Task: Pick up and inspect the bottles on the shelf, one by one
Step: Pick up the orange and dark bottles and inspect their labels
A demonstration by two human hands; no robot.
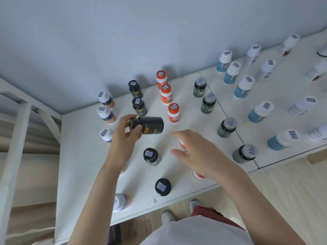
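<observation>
Shelf [85, 156], white and broad, is running from a grey wall out to a near edge above pale flooring, with a seam splitting it in two. Bottles are standing on it in rows: five blue-labelled white ones [242, 88] at the right, four green ones with silver caps [208, 103], three red-capped ones [166, 93] in clear view, four black ones upright [139, 106], and several white ones with orange bands [106, 114] along the left edge.

The left hand [127, 138] is grasping a black bottle [150, 128] by its cap end, holding it on its side above the shelf, body pointing right. The right hand [198, 152] is hovering with fingers spread and released, holding nothing, just right of that bottle and partly covering two more red-and-white bottles [197, 175].

Bare surface is lying between the black upright bottles and the left edge.
</observation>
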